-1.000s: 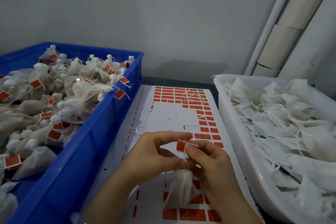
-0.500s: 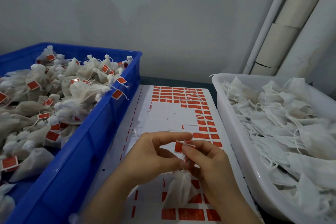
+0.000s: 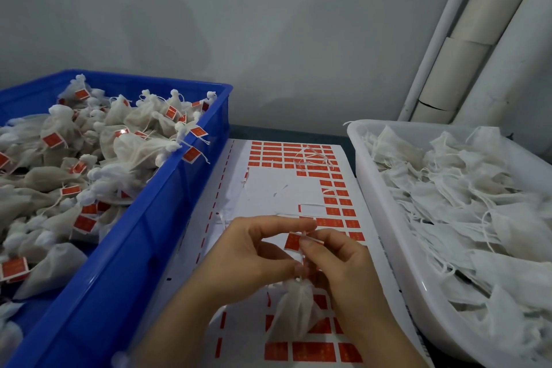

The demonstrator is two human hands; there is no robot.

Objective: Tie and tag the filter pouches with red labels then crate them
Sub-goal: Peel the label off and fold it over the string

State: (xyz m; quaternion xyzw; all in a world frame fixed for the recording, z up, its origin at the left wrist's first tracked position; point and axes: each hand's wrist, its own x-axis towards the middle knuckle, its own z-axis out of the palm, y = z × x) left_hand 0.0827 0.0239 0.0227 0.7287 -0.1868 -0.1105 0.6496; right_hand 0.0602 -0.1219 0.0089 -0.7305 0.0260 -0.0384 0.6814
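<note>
A white filter pouch [image 3: 294,312] hangs by its gathered neck between my two hands, above the sheet of red labels [image 3: 310,158]. My left hand [image 3: 251,260] pinches the neck and string of the pouch with thumb and fingers. My right hand [image 3: 340,263] pinches the string where a red label [image 3: 292,241] is stuck to it. The blue crate [image 3: 125,254] on the left holds several tied pouches with red labels.
A white tub [image 3: 418,290] on the right is full of untied pouches with loose strings. Loose bits of string lie on the label sheet. A grey wall and white pipes [image 3: 466,39] stand behind.
Both hands stay together on the pouch and its string; the fingers have shifted only slightly around the label. The view has tilted a little.
</note>
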